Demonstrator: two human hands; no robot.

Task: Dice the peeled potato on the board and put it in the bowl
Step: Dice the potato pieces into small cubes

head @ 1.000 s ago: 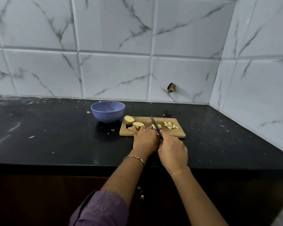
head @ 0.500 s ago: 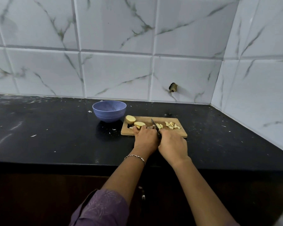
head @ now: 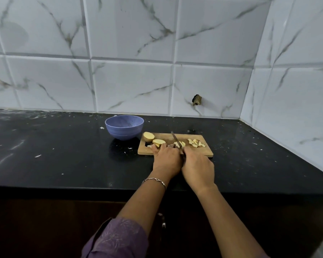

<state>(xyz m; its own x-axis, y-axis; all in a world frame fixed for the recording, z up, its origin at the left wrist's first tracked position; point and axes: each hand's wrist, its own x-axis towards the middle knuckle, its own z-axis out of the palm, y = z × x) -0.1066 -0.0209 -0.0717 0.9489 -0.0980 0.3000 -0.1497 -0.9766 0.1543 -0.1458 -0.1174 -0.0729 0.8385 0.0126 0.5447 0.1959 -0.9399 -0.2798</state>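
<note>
The right hand (head: 198,167) is clenched round the handle of a narrow steel knife (head: 175,138). The blade points away from the person, its tip leaning slightly left, across the rectangular wooden cutting board (head: 203,151).

Pressed up beside it, the left hand (head: 167,158) has its fingers bent down over a pale yellow sliced potato piece (head: 181,144), gripping it against the wood right at the blade's left face. The next stroke depends on that arrangement. The piece lies left of the knife under the left fingertips and, as far as I can make out, runs across the board, so the blade meets it crosswise.

Right of the blade sits a small heap of diced potato (head: 196,143), apart from both hands. On the left 2 uncut parts wait. A thick flat potato slice (head: 158,141) lies just beside the left hand, and a rounded potato half (head: 148,136) sits at the board's far left corner.

The round lilac-blue bowl (head: 124,129) stands on the black stone counter (head: 73,155) just off that left end. That puts it nearer the left hand, while the diced heap lies at the opposite end. From where I stand I can't tell whether anything is in the bowl.

I'd judge the dicing well short of half done. The left fingertips sit very close to the edge, so they will want to creep leftward before each cut.
</note>
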